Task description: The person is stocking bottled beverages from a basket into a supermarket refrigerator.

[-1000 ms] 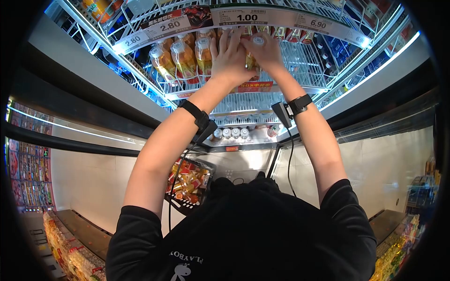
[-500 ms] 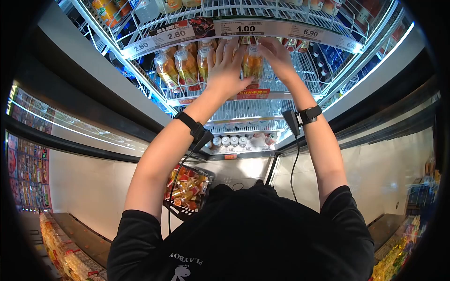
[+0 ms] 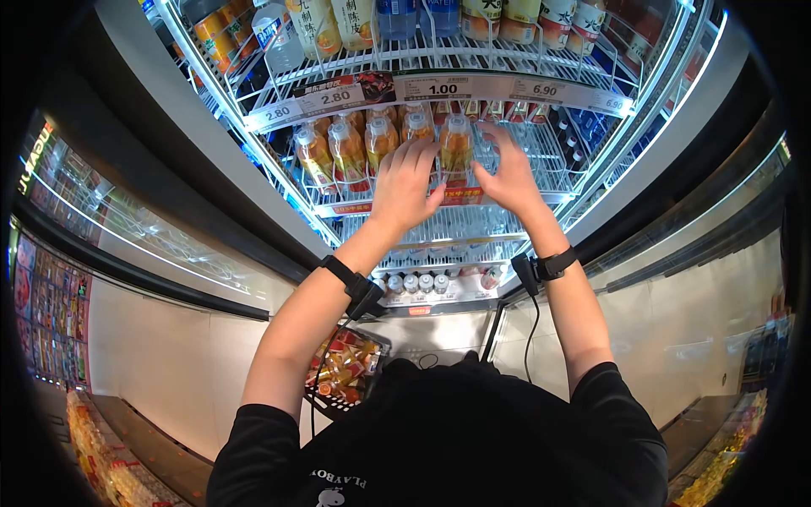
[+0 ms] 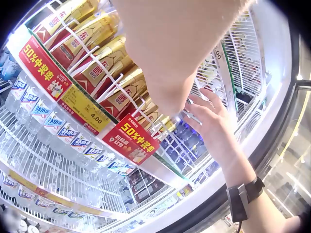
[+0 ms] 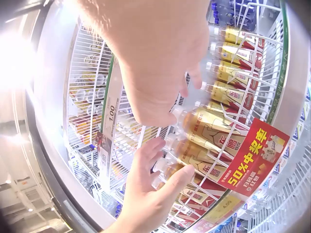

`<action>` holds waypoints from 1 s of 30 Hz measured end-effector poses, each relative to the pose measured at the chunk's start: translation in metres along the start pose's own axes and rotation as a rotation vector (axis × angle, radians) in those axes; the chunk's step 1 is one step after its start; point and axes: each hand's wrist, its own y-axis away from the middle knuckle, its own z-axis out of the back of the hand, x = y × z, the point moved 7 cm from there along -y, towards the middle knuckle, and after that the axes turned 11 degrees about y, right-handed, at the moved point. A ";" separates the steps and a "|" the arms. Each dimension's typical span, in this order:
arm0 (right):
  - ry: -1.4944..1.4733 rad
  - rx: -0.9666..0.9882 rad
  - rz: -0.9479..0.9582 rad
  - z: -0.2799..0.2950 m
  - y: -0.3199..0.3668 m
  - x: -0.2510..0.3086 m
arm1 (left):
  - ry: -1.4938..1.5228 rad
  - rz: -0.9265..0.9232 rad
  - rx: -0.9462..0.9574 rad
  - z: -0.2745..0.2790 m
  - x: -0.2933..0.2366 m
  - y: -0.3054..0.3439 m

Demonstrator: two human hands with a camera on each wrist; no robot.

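Observation:
A row of orange drink bottles (image 3: 382, 139) with white caps and gold-and-red labels stands upright behind the wire front of a cooler shelf. At the row's right end is one bottle (image 3: 456, 150), between my two hands. My left hand (image 3: 405, 188) is just left of it, fingers extended and loosely bent, overlapping the neighbouring bottles. To its right, my right hand (image 3: 509, 176) has its thumb and fingers spread, with nothing in its grasp. In the right wrist view, bottles with gold labels (image 5: 214, 128) lie beyond both hands.
A price rail (image 3: 481, 87) with bottles above it runs over the hands. Wire shelf (image 3: 541, 156) extends right of the row. Lower down are small white-capped bottles (image 3: 411, 284). A black basket (image 3: 328, 404) of orange-and-red goods sits on the floor, lower left. Glass doors flank me.
Both hands have drawn back from the bottle tops towards me, and the right hand has come off the end bottle's cap. The view has tilted up, showing more of the shelf above.

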 end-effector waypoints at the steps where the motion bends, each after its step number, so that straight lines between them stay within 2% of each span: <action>1: 0.006 0.000 0.024 -0.001 -0.003 0.000 | 0.008 -0.013 -0.008 0.002 -0.001 -0.006; 4: 0.081 0.069 0.114 -0.003 -0.013 0.011 | -0.044 -0.051 -0.012 0.008 -0.003 -0.023; 7: 0.125 0.038 0.235 -0.005 -0.020 0.018 | -0.110 -0.098 -0.008 0.008 0.000 -0.038; 10: 0.168 0.070 0.271 -0.012 -0.027 0.010 | -0.124 -0.144 0.008 0.006 0.001 -0.045; 14: 0.180 0.116 0.278 -0.021 -0.030 0.001 | -0.116 -0.168 0.036 -0.003 0.007 -0.049; 18: 0.196 0.145 0.190 -0.022 -0.031 0.000 | -0.055 -0.167 0.019 -0.005 0.006 -0.050; 23: 0.213 0.138 0.167 -0.030 -0.027 -0.010 | -0.109 -0.187 -0.038 -0.009 0.005 -0.054; 30: 0.185 0.176 0.124 -0.035 -0.020 -0.013 | -0.140 -0.207 -0.003 -0.010 0.003 -0.060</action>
